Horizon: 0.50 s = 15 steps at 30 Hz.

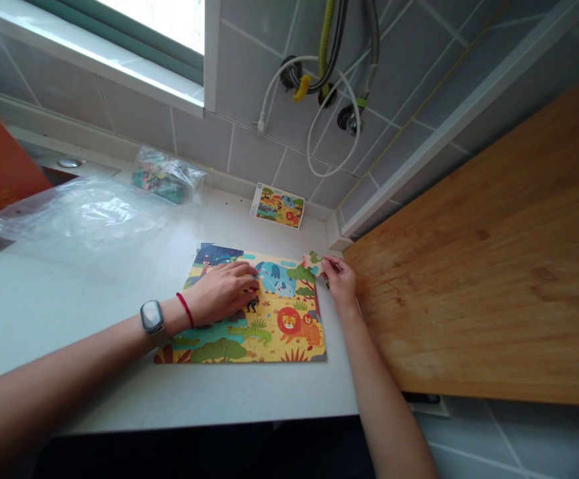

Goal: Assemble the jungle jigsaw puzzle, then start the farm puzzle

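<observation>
A jigsaw puzzle (269,332) with a lion, elephants and a crocodile lies mostly assembled on the white counter. My left hand (227,291) rests palm down across its left middle, fingers stretched out with slightly bent tips. It covers part of the picture. At the upper right corner, my right hand (338,279) pinches a puzzle piece (314,256) with green and pale patches between thumb and fingers. That piece is partly over the corner of the puzzle; whether it touches the neighbouring pieces I cannot tell.
A small picture card (280,206) lies behind the puzzle. A clear plastic bag (94,206) and a bag of pieces (164,174) lie at the back left beside an orange box (0,166). A wooden panel (493,266) borders the right side. Hoses (371,46) hang along the tiled wall.
</observation>
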Each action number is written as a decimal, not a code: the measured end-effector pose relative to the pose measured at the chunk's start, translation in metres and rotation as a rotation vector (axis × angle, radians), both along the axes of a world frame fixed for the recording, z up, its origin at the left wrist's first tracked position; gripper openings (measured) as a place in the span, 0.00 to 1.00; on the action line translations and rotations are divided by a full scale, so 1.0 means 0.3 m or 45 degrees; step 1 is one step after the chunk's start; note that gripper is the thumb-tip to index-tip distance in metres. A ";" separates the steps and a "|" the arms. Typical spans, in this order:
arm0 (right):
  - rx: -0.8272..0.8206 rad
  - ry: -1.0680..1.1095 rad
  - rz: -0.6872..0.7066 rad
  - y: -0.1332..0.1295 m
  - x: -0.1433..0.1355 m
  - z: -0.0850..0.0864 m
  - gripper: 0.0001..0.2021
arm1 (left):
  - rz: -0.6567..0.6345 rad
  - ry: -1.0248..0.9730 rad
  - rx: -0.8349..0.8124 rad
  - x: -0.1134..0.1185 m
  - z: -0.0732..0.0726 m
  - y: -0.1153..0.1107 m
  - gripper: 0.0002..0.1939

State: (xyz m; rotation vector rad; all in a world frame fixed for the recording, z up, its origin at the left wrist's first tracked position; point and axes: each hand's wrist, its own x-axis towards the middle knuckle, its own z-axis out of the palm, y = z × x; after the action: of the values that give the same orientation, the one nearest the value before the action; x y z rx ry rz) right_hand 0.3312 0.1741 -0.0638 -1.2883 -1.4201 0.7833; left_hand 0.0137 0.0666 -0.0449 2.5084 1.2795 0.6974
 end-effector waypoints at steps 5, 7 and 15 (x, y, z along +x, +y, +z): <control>-0.138 0.124 0.149 -0.040 -0.035 0.046 0.17 | -0.194 0.102 0.005 0.013 0.020 -0.024 0.18; -0.224 0.245 0.248 -0.060 -0.048 0.065 0.17 | -0.224 0.115 -0.014 0.025 0.024 -0.045 0.23; -0.592 0.374 0.695 -0.132 -0.113 0.073 0.21 | -0.227 0.024 -0.080 0.054 0.017 -0.080 0.33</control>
State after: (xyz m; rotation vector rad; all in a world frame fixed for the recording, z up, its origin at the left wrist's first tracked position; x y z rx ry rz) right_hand 0.2975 0.1345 -0.0421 -1.0557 -1.4037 1.6775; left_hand 0.0300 0.0426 -0.0398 2.5435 1.0494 0.5846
